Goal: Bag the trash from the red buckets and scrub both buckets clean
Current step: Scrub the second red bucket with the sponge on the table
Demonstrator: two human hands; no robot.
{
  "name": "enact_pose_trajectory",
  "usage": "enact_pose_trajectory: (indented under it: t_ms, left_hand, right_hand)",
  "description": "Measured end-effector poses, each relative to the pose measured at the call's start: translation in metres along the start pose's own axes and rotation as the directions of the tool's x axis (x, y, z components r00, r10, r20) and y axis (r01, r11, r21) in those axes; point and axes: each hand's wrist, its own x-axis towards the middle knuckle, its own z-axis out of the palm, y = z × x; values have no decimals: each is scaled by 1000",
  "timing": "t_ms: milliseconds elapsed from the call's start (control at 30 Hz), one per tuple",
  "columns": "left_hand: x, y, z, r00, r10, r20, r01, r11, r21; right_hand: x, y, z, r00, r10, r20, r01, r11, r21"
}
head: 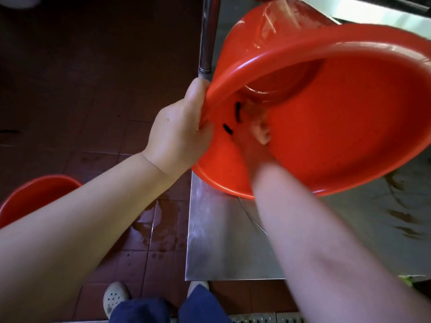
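**First Bucket Under Scrub, Second Awaited**

The frame is dominated by a red bucket [349, 124], held at 2 o'clock, tipped on its side with its mouth turned toward the camera. It is kept above a steel counter [221, 241], which runs from 5 o'clock to 3 o'clock; whether the lower rim touches the steel cannot be told. No trash is seen inside the bucket, and a wet sheen is seen on its wall, so the emptying of this one is judged done and its scrubbing under way.

A dark tiled floor [81, 78] is spread across the left half, with wet patches near 6 o'clock. No trash bag is shown anywhere, so the bagging step cannot be confirmed.

A second red bucket [35, 194] is seen on the floor at 8 o'clock, largely hidden by the left forearm. Its inside is barely shown, so its state cannot be judged; it is taken as the part of the job left.

The bucket's rim is gripped by the left hand [177, 136] near the centre, thumb outside and fingers curled over the edge. The right hand [258, 138] is plunged inside and blurred; whether anything is held in it cannot be told.

Two small dark marks [238, 111] are seen on the inner wall just beside the left hand; dirt or fittings, it cannot be said.
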Motion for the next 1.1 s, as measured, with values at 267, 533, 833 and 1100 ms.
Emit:
enact_pose_trajectory:
  t_ms: [267,533,833,1100]
  left_hand:
    - [-3,6,-9,998,-63,24,63,998,-7]
    - [-13,20,0,985,-174,-12,173,983,-65]
    - [-71,16,54,862,-460,212,492,859,-139]
    - [-58,22,19,950,-289,120,295,955,-38]
  right_hand:
    - [-138,20,23,887,-414,-205,460,837,296]
    - [-117,105,-18,971,-92,-219,11,939,-343]
    - [-145,30,-2,993,-105,44,60,813,578]
    - [-143,114,-13,959,-283,-35,272,945,-182]
